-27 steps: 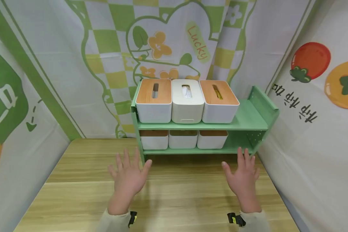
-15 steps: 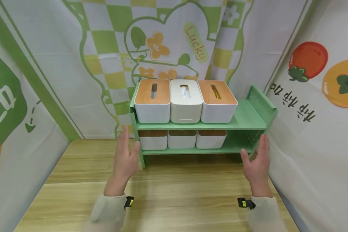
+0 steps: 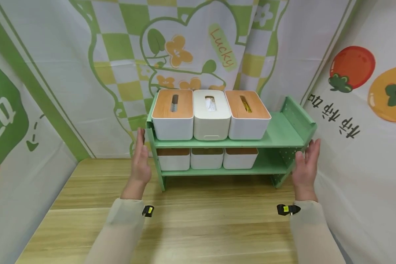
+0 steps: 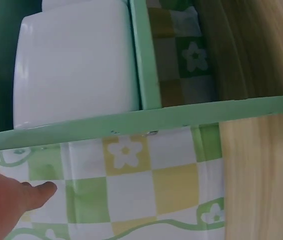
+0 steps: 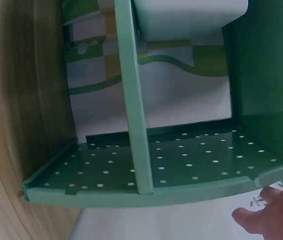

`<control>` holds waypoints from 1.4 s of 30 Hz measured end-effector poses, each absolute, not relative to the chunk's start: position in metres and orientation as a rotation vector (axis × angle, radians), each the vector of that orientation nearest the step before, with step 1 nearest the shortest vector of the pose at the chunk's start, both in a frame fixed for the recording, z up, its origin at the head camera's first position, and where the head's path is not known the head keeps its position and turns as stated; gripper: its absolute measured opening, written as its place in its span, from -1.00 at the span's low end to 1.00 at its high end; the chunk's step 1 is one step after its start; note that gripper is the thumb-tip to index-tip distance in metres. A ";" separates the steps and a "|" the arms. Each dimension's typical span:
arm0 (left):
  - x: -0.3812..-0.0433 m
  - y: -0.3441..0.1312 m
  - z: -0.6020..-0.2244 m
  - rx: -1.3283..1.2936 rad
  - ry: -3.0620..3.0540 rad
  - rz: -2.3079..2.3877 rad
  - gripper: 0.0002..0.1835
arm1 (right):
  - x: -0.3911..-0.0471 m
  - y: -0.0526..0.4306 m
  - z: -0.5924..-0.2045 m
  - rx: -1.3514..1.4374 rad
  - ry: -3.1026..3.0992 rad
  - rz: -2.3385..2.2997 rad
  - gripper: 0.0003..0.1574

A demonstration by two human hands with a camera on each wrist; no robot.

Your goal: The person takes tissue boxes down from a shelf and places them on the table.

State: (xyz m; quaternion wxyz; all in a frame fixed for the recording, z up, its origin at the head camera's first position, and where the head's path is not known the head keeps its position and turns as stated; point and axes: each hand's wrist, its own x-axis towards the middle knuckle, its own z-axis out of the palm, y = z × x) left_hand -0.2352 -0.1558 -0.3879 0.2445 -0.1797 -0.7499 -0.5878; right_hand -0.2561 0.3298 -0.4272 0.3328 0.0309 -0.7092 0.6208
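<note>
A green two-tier shelf [image 3: 217,144] stands on the table between my hands. My left hand [image 3: 140,165] is upright with straight fingers beside the shelf's left side panel [image 4: 81,125]. Straight fingers also show on my right hand [image 3: 306,170], at the outer side of the right panel [image 5: 191,192]. On the top tier sit three tissue boxes: a wood-lidded box [image 3: 173,126], a cream box [image 3: 212,128] and another wood-lidded box [image 3: 249,128]. Three more white boxes [image 3: 206,160] stand on the lower tier, their tops partly hidden by the upper board.
The wooden table [image 3: 198,223] runs under and in front of the shelf. A patterned curtain [image 3: 125,73] hangs close behind it. White printed cloth walls flank both sides, the right wall [image 3: 356,165] near my right hand.
Both hands have moved forward and apart, from in front of the shelf to its two ends. Their palms have turned inward to face each other. Shelf and boxes stay in place.
</note>
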 end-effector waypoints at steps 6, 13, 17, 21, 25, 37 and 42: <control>-0.245 -0.155 -0.394 -0.495 -2.111 -1.706 -0.39 | -0.277 0.336 -0.431 0.259 -1.687 1.817 -0.14; -0.266 -0.159 -0.413 -0.602 -2.077 -1.877 -0.41 | -0.285 0.344 -0.432 -0.062 -1.934 1.628 -0.30; -0.278 -0.164 -0.427 -0.466 -2.188 -1.881 -0.38 | -0.281 0.350 -0.430 -0.305 -2.133 1.638 -0.11; -0.278 -0.163 -0.429 -0.373 -2.284 -1.804 -0.33 | -0.281 0.352 -0.428 -0.357 -2.139 1.745 -0.04; -0.278 -0.162 -0.427 -0.331 -2.324 -1.804 -0.33 | -0.282 0.351 -0.425 -0.364 -2.088 1.808 -0.06; -0.277 -0.159 -0.426 -0.310 -2.277 -1.908 -0.32 | -0.282 0.350 -0.422 -0.472 -2.012 1.882 -0.04; -0.277 -0.161 -0.427 -0.299 -2.246 -1.918 -0.29 | -0.283 0.346 -0.422 -0.432 -1.915 1.966 -0.09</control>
